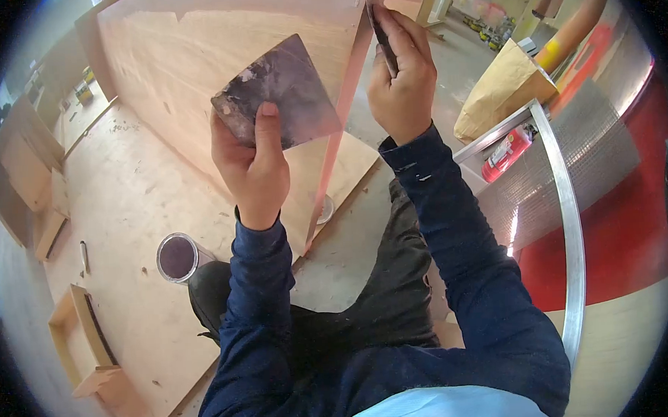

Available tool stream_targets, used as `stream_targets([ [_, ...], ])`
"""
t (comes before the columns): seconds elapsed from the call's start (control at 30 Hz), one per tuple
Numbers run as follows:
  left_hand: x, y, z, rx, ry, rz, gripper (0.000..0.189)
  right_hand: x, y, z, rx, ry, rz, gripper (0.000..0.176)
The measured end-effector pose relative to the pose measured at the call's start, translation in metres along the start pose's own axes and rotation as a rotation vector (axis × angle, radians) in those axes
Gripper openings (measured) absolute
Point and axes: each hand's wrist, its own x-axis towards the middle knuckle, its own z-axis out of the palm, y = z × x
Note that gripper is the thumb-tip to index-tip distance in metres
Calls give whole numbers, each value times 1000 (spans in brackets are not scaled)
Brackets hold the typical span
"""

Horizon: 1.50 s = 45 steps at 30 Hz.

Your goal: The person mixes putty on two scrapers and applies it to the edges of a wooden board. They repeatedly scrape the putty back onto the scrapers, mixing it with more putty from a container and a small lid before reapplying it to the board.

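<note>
My left hand (254, 163) is closed on a square, flat filler board (288, 91), with the thumb across its face. Dark and purplish-grey smears cover that board. My right hand (405, 75) grips a thin dark scraper (380, 31), seen nearly edge-on. The scraper's upper end overlaps the top of the narrow pinkish edge of an upright wooden panel (164, 74). This panel rises behind my left hand, with pale patches along its upper part. Beside my knee stands a round tub (178, 258) of purplish-grey paste.
I sit on a wooden platform (118, 218). A marker-like stick (84, 257) and an open wooden box (78, 331) lie at left. To the right are a brown paper bag (502, 89), a red fire extinguisher (506, 155), a bent metal frame (569, 220) and a red surface (611, 248).
</note>
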Motion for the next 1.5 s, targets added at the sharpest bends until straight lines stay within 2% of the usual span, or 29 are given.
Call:
stream_targets([
  [0.1, 2, 4, -7, 100, -11, -15, 22, 5, -3, -25, 76, -181, 35, 42],
  [0.13, 2, 3, -8, 84, -2, -19, 25, 8, 2, -33, 73, -183, 36, 42],
  [0.27, 1, 1, -4, 32, 34, -11, 27, 21, 17, -26, 145, -78, 92, 38],
  [0.33, 2, 3, -4, 11, 25, -16, 27, 9, 6, -1, 28, 18, -15, 40],
  [0.4, 2, 4, -4, -15, 17, -18, 28, 3, -1, -8, 16, 1, -47, 40],
  [0.47, 3, 4, -8, 68, 29, -45, 29, 7, 0, -28, 128, -216, 55, 38],
  [0.5, 4, 2, -10, 67, 28, -43, 29, 13, 2, -35, 183, -237, 100, 38],
  [0.67, 6, -2, -9, -15, 34, -53, 24, 26, 5, -14, 199, -90, 66, 38],
  [0.73, 6, 1, -8, -23, 40, -44, 24, 16, -3, -1, -14, 16, -8, 39],
  [0.8, 7, 1, -7, -32, 41, -30, 23, 21, 1, -20, 79, -36, 15, 39],
  [0.87, 7, 1, -10, -1, 29, -56, 24, 30, 1, -40, 275, -261, 321, 38],
  [0.93, 5, 3, -9, 11, 20, -80, 23, 33, 11, -30, 303, -228, 303, 39],
  [1.0, 5, 5, -7, 19, 23, -96, 23, 27, 8, -8, 140, -38, 38, 39],
  [1.03, 3, 5, -4, -13, 28, -87, 22, 19, 3, -3, -45, -8, -46, 41],
  [1.07, 2, 6, -2, -45, 30, -78, 22, 16, -2, -13, -44, -12, -48, 41],
  [1.13, 1, 1, 0, -102, 37, -122, 21, 9, -15, -41, 215, -347, 165, 41],
  [1.17, -1, -3, 0, -154, 43, -173, 21, 5, -22, -51, 259, -416, 207, 42],
  [1.2, -3, -6, 1, -152, 40, -175, 21, -5, -33, -57, 259, -414, 211, 42],
  [1.27, -9, -10, 6, -297, 35, -330, 21, -25, -52, -61, 303, -411, 56, 43],
  [1.3, -13, -10, 9, -361, 32, -376, 20, -33, -52, -59, 302, -413, 57, 43],
  [1.37, -18, -9, 13, -341, 67, -352, 20, -48, -51, -56, 178, -442, -261, 46],
  [1.4, -19, -8, 13, -322, 99, -323, 20, -52, -50, -57, 180, -443, -262, 46],
  [1.47, -17, -9, 10, -317, 109, -275, 20, -54, -49, -64, 78, -468, -69, 50],
  [1.5, -17, -10, 9, -312, 117, -229, 21, -57, -37, -67, 78, -468, -67, 50],
])
